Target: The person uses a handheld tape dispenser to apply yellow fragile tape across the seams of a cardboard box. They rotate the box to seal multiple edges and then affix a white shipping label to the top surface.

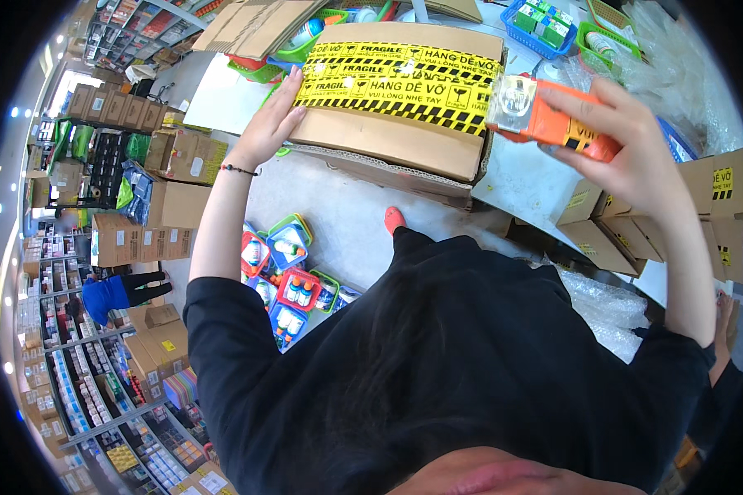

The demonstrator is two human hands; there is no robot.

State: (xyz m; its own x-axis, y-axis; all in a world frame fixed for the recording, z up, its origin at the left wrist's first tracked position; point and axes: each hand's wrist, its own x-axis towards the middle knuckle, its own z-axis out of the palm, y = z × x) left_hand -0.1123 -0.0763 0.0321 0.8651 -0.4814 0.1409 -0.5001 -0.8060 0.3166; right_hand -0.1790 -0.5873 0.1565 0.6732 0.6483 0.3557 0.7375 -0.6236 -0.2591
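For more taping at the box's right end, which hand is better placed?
Likely the right hand: it holds the orange tape dispenser at that end of the box, while the left hand is at the opposite end, with no tool visible.

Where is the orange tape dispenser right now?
In the head view, the tape dispenser is at the upper right, in the grip of the person's right hand, at the right end of the taped box.

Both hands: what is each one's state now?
Left hand: open, at left end of the cardboard box.
Right hand: closed around the orange tape dispenser.
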